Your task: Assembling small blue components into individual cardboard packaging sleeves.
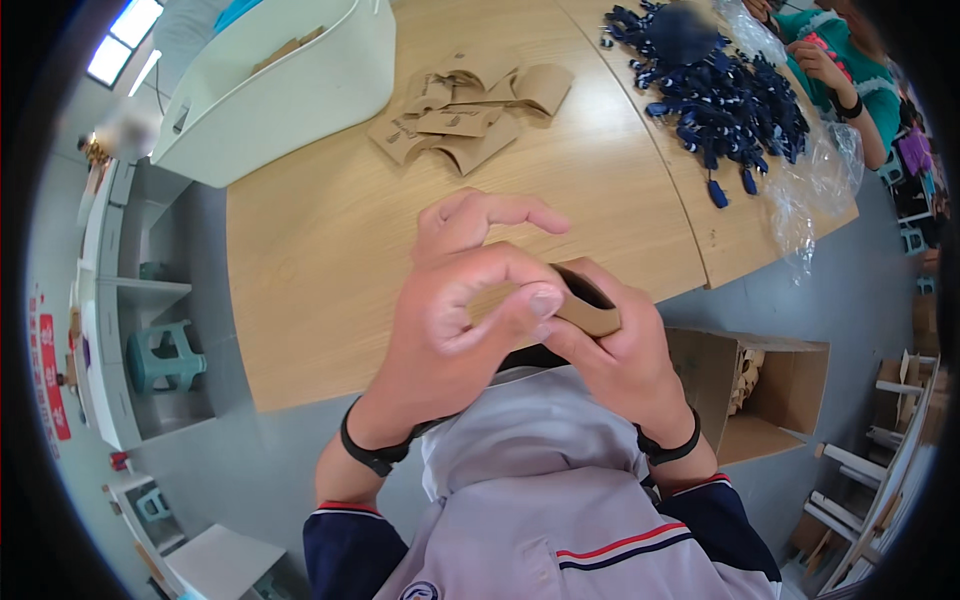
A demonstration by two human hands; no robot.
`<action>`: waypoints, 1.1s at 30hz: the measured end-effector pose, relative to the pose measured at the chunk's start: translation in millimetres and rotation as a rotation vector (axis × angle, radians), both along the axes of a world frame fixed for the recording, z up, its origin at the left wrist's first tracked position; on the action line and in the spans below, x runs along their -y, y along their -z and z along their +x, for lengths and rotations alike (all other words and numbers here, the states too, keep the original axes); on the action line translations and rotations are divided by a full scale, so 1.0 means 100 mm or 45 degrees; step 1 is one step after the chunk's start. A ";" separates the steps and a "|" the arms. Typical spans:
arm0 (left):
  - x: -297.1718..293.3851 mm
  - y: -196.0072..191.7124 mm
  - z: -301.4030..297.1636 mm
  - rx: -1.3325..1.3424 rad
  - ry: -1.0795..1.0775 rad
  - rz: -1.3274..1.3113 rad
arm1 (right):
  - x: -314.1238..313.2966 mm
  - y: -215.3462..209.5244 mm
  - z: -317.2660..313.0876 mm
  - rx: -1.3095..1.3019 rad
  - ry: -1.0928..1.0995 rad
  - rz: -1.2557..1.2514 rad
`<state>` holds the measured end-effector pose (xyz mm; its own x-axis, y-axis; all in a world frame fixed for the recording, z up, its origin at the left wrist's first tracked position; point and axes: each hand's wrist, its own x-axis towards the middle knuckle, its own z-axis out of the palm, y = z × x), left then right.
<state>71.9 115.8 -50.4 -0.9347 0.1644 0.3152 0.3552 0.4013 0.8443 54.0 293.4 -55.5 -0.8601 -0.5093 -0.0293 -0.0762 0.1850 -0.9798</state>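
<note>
A: How many hands are at work here?

B: 2. The left hand (pixel 455 300) and the right hand (pixel 615 355) both pinch 1 small brown cardboard sleeve (pixel 588 303), close to the person's chest, at the near edge of the wooden table (pixel 330 260).

A: What else is on the table?

B: 1 pile of flat brown cardboard pieces (pixel 465 115), too jumbled to count. 1 heap of dark blue clips (pixel 725 95) on clear plastic. 1 big white tub (pixel 270 85).

A: And on the floor?

B: 1 open cardboard box (pixel 765 395) and 1 green stool (pixel 165 355).

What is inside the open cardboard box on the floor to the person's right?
The cardboard box holds a stack of light brown cardboard pieces against its far wall. Its bottom looks bare, though the near wall and the right hand hide part.
</note>
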 end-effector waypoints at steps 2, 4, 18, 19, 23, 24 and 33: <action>-0.03 0.07 0.02 0.142 -0.075 0.231 | 0.06 0.07 -0.01 -0.109 0.020 0.039; -0.14 0.13 0.03 0.124 -0.107 0.263 | 0.06 0.09 -0.03 -0.331 0.080 0.072; -0.19 0.24 0.19 -0.180 0.046 0.109 | -0.16 0.19 0.01 0.334 -0.296 -0.205; -0.16 0.22 0.21 -0.485 0.070 -0.285 | -0.12 0.21 0.03 0.340 -0.147 -0.320; -0.25 0.31 0.19 -0.531 -0.080 -0.556 | -0.03 0.23 0.06 0.544 -0.033 -0.499; -0.26 0.29 0.18 -0.522 -0.080 -0.553 | -0.01 0.25 0.08 0.603 0.025 -0.574; -0.09 0.15 0.19 -0.572 -0.030 -0.439 | -0.10 0.04 0.03 0.093 0.021 -0.317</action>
